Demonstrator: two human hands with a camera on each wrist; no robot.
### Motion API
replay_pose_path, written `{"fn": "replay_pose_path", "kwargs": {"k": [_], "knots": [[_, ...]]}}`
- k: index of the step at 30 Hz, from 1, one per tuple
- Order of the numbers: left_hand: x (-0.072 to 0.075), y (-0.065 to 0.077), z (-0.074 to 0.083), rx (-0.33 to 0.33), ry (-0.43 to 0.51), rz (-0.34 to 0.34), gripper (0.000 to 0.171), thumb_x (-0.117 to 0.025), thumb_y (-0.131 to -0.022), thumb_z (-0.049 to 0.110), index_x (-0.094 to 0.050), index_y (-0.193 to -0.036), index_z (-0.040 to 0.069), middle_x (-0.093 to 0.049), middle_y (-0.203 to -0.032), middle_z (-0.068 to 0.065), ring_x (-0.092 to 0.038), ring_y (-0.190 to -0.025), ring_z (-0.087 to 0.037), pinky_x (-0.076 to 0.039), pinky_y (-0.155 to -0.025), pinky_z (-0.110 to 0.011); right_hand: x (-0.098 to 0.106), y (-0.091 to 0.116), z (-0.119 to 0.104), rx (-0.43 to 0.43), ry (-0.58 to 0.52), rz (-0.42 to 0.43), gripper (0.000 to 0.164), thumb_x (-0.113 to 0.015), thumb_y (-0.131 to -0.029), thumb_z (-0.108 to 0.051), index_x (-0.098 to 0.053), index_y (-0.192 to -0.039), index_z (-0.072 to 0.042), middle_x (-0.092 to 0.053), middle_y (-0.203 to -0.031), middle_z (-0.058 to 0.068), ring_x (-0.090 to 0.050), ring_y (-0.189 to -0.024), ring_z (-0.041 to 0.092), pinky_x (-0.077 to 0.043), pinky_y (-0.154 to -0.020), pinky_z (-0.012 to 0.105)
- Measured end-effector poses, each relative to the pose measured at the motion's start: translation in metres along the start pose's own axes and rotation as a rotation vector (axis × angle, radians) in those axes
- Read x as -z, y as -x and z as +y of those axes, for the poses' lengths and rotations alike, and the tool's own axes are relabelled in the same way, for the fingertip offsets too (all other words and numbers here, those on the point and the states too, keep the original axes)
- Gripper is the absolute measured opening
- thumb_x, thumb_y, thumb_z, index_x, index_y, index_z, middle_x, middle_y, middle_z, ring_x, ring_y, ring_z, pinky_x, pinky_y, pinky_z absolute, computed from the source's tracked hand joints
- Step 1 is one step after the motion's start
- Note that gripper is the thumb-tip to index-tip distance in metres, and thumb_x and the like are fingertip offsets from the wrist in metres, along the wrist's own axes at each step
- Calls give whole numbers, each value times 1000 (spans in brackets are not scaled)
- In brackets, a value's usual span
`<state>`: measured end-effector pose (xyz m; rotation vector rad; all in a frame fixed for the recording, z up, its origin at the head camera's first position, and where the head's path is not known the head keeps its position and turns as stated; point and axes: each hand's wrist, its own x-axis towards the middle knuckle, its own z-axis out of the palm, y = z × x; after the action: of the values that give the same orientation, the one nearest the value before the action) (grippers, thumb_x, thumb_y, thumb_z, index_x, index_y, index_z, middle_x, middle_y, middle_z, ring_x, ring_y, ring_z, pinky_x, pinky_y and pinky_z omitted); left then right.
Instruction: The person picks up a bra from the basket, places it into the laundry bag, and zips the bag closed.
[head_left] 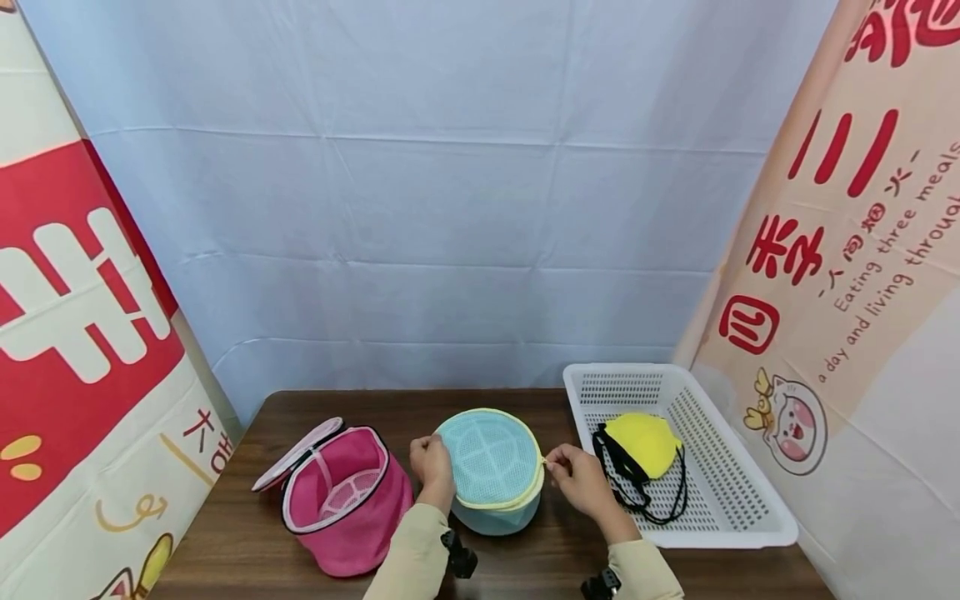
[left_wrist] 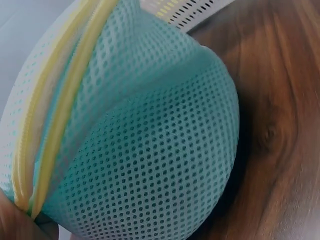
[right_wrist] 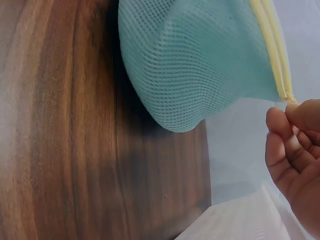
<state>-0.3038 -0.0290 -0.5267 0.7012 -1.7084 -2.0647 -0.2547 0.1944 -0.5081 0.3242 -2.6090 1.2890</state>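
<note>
A round teal mesh laundry bag (head_left: 491,458) with a yellow-trimmed zipper (left_wrist: 65,110) round its top stands between the hands. My left hand (head_left: 432,467) grips its rim at the left side, where the two yellow bands come together. On the side facing the left wrist camera, the bands run apart with a narrow gap between them. At the opposite side, my right hand (right_wrist: 300,150) pinches the small zipper pull (right_wrist: 290,100) between thumb and forefinger, the other fingers curled beneath. The bag's mesh lid (head_left: 489,458) lies flat over the top.
A pink laundry bag (head_left: 360,533) stands to the left, its lid (head_left: 300,454) folded back. On the right, a white perforated basket (head_left: 742,492) holds a yellow pouch (head_left: 647,443) with black cords (head_left: 637,498). All stand on a dark wooden table (head_left: 247,533) before a pale blue curtain (head_left: 450,208).
</note>
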Motion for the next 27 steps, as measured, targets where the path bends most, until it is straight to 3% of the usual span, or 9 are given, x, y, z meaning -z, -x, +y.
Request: {"fn": "replay_pose_path", "kwargs": {"k": [8,13,19,23,27], "knots": [[-1,5,-1,18,43,60,10,-44,-94,7,-46,-90,-2,-49,-92,-20,-47,-85,-32,-37,-74,-43,0,1,-2,1,11,-1,7,-61,-88,0,-61,-83,-6,-58,-73,5,-56,-58,9,-47,-51,24],[0,7,-1,18,21,28,9,-46,-93,7,-47,-91,-2,-49,-92,-19,-47,-86,-33,-37,-75,-44,1,1,-1,-16,14,14,8,-62,-86,2,-61,-83,-5,-58,-71,4,-55,-57,8,-46,-50,25],[8,6,-2,27,-131,-97,21,-50,-91,10,-48,-105,-5,-50,-99,-22,-49,-93,-34,-39,-79,-47,2,-6,4,-14,57,1,9,-61,-86,4,-62,-83,-5,-58,-72,3,-56,-59,9,-46,-51,25],[11,0,1,-30,-271,-137,40,-55,-85,14,-46,-118,-7,-49,-103,-23,-48,-96,-35,-37,-85,-49,4,-14,9,2,99,2,8,-61,-86,3,-62,-83,-5,-55,-70,-2,-56,-60,9,-46,-51,24],[10,-6,7,-106,-356,-177,41,-58,-84,19,-52,-117,-4,-53,-98,-19,-50,-92,-32,-39,-81,-47,5,-17,13,15,118,15,10,-62,-85,2,-62,-81,-7,-55,-69,-4,-55,-59,8,-46,-50,24]]}}
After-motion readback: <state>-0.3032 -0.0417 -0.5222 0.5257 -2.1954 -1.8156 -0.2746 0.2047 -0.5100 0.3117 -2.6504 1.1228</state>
